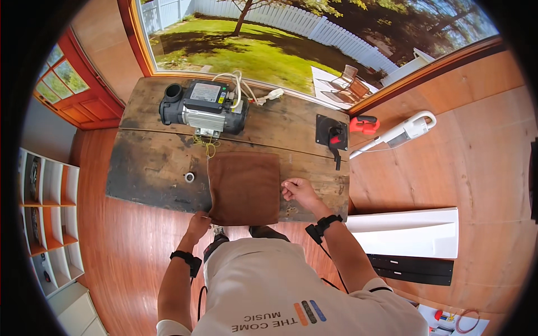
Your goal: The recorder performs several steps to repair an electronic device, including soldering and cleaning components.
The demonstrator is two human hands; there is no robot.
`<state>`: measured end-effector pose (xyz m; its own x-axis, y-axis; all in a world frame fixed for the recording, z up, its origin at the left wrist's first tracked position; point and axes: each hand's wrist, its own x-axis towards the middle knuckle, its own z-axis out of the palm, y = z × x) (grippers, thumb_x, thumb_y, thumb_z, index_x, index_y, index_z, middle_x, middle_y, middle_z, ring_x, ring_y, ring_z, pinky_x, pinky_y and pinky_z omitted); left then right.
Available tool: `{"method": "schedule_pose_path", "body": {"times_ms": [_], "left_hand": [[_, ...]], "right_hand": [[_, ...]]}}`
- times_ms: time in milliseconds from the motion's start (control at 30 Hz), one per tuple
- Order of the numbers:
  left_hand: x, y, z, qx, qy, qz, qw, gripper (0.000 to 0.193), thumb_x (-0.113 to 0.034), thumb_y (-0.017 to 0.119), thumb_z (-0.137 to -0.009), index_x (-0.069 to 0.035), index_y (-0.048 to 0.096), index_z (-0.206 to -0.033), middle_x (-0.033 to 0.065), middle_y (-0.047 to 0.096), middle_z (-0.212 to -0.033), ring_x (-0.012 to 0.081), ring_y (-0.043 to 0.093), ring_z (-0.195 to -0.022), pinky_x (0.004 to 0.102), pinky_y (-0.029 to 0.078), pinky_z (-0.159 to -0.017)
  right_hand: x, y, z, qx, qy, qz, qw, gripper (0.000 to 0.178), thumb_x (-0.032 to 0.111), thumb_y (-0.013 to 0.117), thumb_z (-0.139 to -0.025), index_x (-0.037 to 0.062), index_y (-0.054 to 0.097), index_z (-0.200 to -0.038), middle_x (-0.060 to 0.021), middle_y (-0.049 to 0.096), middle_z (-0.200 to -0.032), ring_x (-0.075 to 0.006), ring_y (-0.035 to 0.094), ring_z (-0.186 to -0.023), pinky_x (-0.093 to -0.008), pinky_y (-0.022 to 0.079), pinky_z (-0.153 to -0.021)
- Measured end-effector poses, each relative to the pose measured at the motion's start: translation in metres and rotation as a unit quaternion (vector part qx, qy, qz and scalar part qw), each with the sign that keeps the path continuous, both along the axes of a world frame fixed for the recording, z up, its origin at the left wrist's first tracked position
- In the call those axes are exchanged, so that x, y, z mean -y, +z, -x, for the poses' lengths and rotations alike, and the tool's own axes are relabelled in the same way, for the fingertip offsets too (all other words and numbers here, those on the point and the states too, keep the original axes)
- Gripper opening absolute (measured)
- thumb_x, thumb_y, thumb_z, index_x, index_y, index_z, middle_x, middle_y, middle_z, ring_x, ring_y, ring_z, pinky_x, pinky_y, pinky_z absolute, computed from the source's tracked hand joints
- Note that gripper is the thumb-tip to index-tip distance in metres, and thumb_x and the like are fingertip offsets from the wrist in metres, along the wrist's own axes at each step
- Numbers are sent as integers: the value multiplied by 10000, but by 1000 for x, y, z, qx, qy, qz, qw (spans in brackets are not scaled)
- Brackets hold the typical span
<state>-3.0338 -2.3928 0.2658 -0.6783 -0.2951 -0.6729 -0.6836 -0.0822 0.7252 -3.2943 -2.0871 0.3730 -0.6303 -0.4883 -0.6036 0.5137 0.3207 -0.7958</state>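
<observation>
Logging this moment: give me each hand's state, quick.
Left hand: closed, apparently pinching the brown cloth at its near-left corner.
Right hand: partly curled beside the cloth's right edge; whether it holds it cannot be told.

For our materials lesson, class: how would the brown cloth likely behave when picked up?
The cloth would probably flop and fold, since its left edge bows near the left hand. It looks thin and lies flat on the table, so it is likely light.
</observation>
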Motion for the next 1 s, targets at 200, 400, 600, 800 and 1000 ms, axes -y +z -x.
{"method": "schedule_pose_path", "body": {"times_ms": [200, 400, 600, 800, 1000], "left_hand": [[2, -11, -2, -4, -9, 4, 1000, 316, -100, 551, -872, 91, 552, -1124, 187, 682, -928, 236, 683, -757, 329, 548, -684], [-2, -1, 1, -9, -7, -3, 1000, 313, -79, 527, -860, 81, 547, -1127, 163, 662, -924, 220, 666, -749, 323, 528, -673], [-2, -7, 0, -5, -9, -9, 1000, 311, -84, 515, -865, 78, 542, -1129, 152, 653, -926, 215, 660, -740, 323, 518, -668], [10, -58, -15, -26, -45, 98, 994, 308, -95, 517, -862, 81, 545, -1114, 174, 673, -876, 241, 678, -709, 361, 529, -653], [4, -37, -6, 21, -45, 172, 984, 371, -165, 527, -845, 53, 533, -1144, 311, 652, -940, 416, 658, -910, 490, 518, -811]], "right_hand": [[9, -4, -2, -56, 16, -29, 998, 168, 151, 565, -965, -2, 636, -969, -42, 613, -708, -123, 599, -618, -246, 500, -568], [14, -1, -8, -23, -34, 28, 999, 154, 85, 517, -969, -15, 626, -1014, -85, 632, -846, -147, 624, -709, -269, 532, -646], [19, 12, -12, 27, -54, 67, 996, 181, 11, 461, -951, -11, 623, -1030, -85, 625, -891, -157, 623, -795, -287, 536, -725], [20, 0, -10, 5, -35, 73, 997, 141, 78, 506, -963, 8, 625, -986, -54, 606, -816, -118, 572, -691, -247, 494, -640], [20, 0, -13, -35, -16, -9, 999, 229, 210, 547, -986, 27, 605, -861, -21, 559, -696, -91, 476, -564, -226, 390, -521]]}}
